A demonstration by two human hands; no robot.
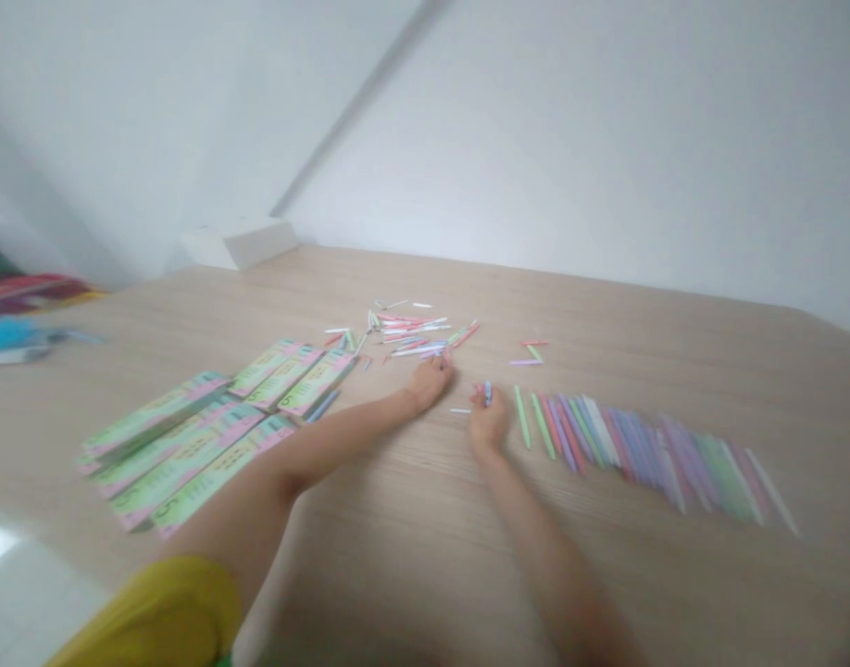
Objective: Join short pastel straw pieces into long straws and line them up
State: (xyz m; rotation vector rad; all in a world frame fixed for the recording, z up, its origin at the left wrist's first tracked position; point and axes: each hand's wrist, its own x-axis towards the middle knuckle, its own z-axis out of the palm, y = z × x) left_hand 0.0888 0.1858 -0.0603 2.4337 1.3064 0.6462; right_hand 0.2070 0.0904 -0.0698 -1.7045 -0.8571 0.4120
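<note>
My left hand (431, 380) reaches forward with its fingers curled at the near edge of a loose heap of small pastel sticks (415, 333) on the wooden table (411, 556). My right hand (487, 417) is closed in a pinch on a blue stick (487, 393). Just right of it lies a long row of pastel sticks (640, 449), laid side by side in green, pink, purple and white. The picture is blurred, so whether the left fingers hold anything is unclear.
Green and pink flat packets (209, 431) lie in rows at the left. A few stray sticks (532, 352) lie beyond the row. A white box (241, 243) stands against the wall. Colourful items (15, 315) sit at the far left edge.
</note>
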